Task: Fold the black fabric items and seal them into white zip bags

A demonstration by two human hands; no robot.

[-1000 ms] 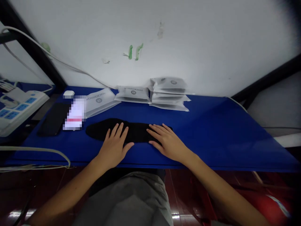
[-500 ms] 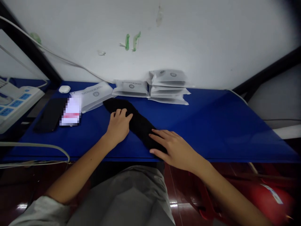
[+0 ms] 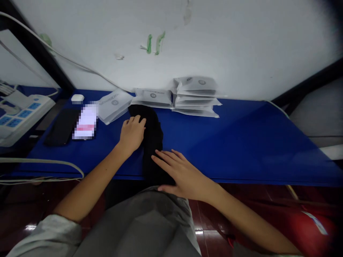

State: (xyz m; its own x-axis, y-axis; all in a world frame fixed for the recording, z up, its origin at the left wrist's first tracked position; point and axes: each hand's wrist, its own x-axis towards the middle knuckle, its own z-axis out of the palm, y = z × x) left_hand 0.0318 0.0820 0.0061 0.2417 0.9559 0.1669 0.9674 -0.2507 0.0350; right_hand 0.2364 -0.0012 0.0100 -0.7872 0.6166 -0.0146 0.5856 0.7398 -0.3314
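Observation:
A long piece of black cloth (image 3: 152,142) lies bent on the blue table, running from the white pouches down to the front edge. My left hand (image 3: 132,132) is at the left side of its upper part, fingers curled onto the fabric and thumb partly tucked under. Fingers spread, my right hand (image 3: 184,175) rests on the lower right part of the cloth, with its thumb out near the table's front edge. Part of the cloth's lower end is hidden beneath that hand.
Behind the cloth are white printed pouches: one tilted pouch (image 3: 115,105), another pouch (image 3: 152,98), and a pouch stack (image 3: 197,96). Two phones, one dark phone (image 3: 63,126) and one lit phone (image 3: 85,121), lie left beside a white case (image 3: 77,99). A power strip (image 3: 24,117) is farther left.
The black cloth has swung from a diagonal to a more front-to-back lie, its lower end shifting left. My right hand has moved left with it; my left hand has shifted slightly left and away.

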